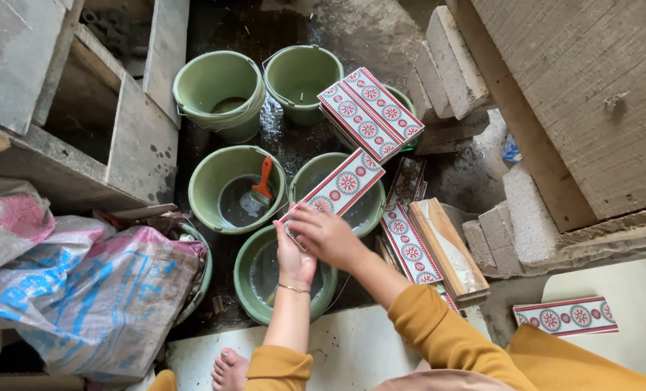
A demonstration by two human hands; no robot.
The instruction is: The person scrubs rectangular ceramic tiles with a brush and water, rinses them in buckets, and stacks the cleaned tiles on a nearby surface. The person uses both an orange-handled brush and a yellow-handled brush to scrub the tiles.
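A long narrow tile (pixel 341 185) with red and white flower patterns lies tilted over two green buckets. My left hand (pixel 294 259) holds its near end from below, over a green bucket (pixel 250 293) of water. My right hand (pixel 326 233) presses on top of the same end, fingers curled on the tile. A stack of matching tiles (pixel 370 112) rests on a bucket farther back.
Several green buckets stand on the wet floor; one (pixel 214 181) holds an orange-handled scraper (pixel 263 182). More patterned tiles (pixel 410 246) and a wooden block (pixel 449 246) lie to the right, one tile (pixel 565 316) on white board. Sacks (pixel 84 289) sit left, bricks (pixel 449 69) right.
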